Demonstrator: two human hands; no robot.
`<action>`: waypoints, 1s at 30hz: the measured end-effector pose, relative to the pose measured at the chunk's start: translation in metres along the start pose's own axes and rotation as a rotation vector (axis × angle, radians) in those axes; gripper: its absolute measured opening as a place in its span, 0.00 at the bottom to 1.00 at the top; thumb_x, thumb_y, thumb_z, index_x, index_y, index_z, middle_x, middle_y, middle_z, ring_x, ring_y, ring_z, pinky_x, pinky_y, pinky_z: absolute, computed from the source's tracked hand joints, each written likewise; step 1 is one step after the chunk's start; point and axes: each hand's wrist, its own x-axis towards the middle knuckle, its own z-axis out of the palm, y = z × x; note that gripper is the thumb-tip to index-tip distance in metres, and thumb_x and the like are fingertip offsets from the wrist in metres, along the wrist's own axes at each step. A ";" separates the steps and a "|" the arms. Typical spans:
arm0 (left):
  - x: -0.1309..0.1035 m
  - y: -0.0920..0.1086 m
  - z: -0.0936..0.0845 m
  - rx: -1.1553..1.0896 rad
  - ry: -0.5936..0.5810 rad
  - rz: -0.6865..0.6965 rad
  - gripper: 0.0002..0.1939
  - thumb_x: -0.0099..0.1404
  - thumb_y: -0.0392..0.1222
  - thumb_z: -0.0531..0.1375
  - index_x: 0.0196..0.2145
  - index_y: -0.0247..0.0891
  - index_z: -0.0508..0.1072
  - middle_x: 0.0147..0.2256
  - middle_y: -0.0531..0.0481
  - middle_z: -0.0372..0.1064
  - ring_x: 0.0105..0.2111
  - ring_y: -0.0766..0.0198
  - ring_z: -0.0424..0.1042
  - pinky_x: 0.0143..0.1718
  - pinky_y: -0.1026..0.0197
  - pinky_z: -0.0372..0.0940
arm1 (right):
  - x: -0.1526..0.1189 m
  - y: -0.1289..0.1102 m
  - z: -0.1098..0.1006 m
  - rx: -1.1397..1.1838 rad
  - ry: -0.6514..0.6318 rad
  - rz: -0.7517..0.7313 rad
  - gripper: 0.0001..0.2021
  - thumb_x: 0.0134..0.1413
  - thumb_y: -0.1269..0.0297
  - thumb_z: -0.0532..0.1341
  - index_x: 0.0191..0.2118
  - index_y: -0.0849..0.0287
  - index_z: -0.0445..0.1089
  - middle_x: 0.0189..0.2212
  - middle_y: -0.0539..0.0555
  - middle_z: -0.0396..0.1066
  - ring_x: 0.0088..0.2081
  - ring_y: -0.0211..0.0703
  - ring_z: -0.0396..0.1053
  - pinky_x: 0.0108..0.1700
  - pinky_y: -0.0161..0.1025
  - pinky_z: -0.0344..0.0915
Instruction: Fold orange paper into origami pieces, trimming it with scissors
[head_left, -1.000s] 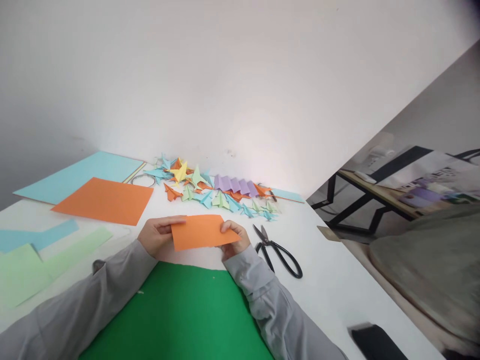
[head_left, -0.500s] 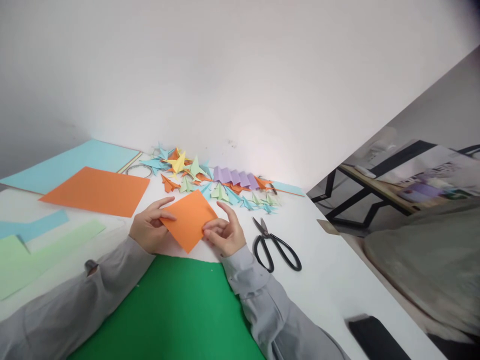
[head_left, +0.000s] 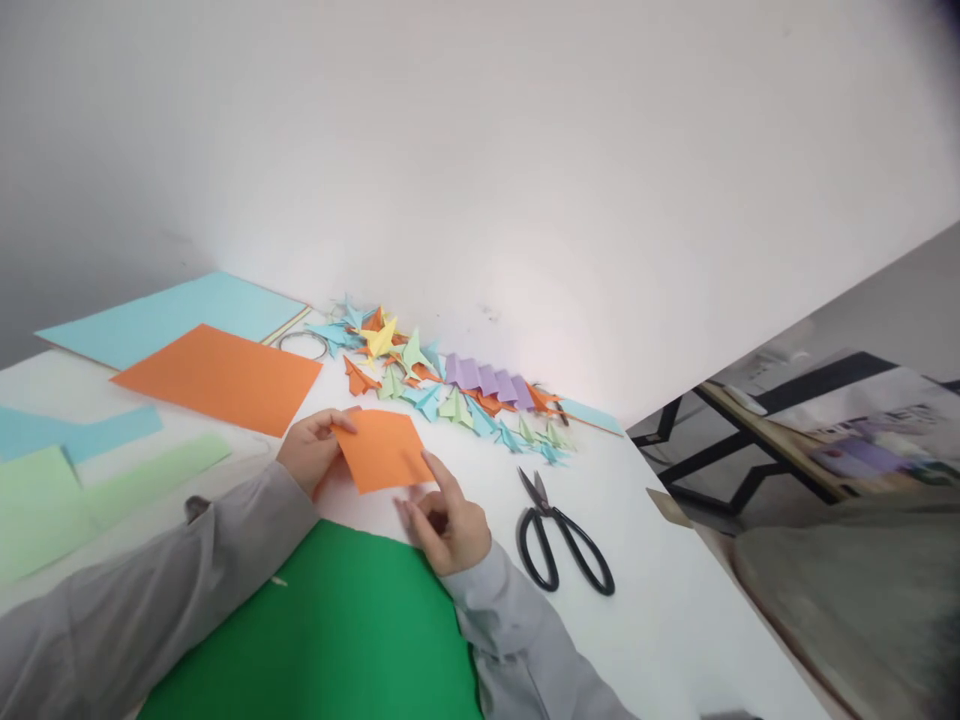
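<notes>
Your left hand (head_left: 307, 455): fingers pinching left corner of small orange paper (head_left: 382, 450), held up beyond far edge of green sheet (head_left: 322, 620) on tabletop (head_left: 652, 600). Your right hand (head_left: 454, 525): thumb and forefinger spread, forefinger tip at paper's right corner, contact unclear. Scissors (head_left: 547, 511) lie right, blades parted. Folded paper pieces (head_left: 456, 408) heaped far side; larger orange sheet (head_left: 221, 375) far left.

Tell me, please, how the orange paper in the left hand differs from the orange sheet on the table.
Size: the held paper looks smaller; the lying sheet looks larger.
Pose: the held paper is lifted in the left hand, while the lying sheet lies flat, partly over a blue sheet.
Shared: both are orange.
</notes>
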 end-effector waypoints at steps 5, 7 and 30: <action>-0.006 0.003 0.007 -0.107 -0.067 -0.079 0.16 0.35 0.35 0.68 0.22 0.35 0.66 0.25 0.51 0.72 0.25 0.64 0.71 0.27 0.62 0.66 | -0.006 -0.010 0.003 -0.240 -0.045 -0.171 0.30 0.55 0.68 0.53 0.62 0.57 0.43 0.14 0.44 0.65 0.14 0.35 0.60 0.19 0.30 0.57; -0.009 0.005 0.008 -0.117 -0.091 -0.106 0.15 0.34 0.34 0.68 0.21 0.34 0.66 0.30 0.48 0.73 0.28 0.62 0.72 0.30 0.60 0.67 | -0.006 -0.013 0.004 -0.269 -0.028 -0.177 0.31 0.55 0.68 0.53 0.63 0.57 0.42 0.16 0.45 0.68 0.15 0.36 0.62 0.19 0.31 0.59; -0.012 0.004 0.005 -0.076 -0.199 -0.278 0.23 0.38 0.30 0.68 0.36 0.35 0.72 0.33 0.46 0.75 0.33 0.58 0.74 0.35 0.59 0.68 | 0.003 -0.002 -0.002 -0.032 0.178 -0.072 0.20 0.48 0.64 0.60 0.50 0.55 0.64 0.44 0.58 0.70 0.46 0.48 0.67 0.48 0.46 0.64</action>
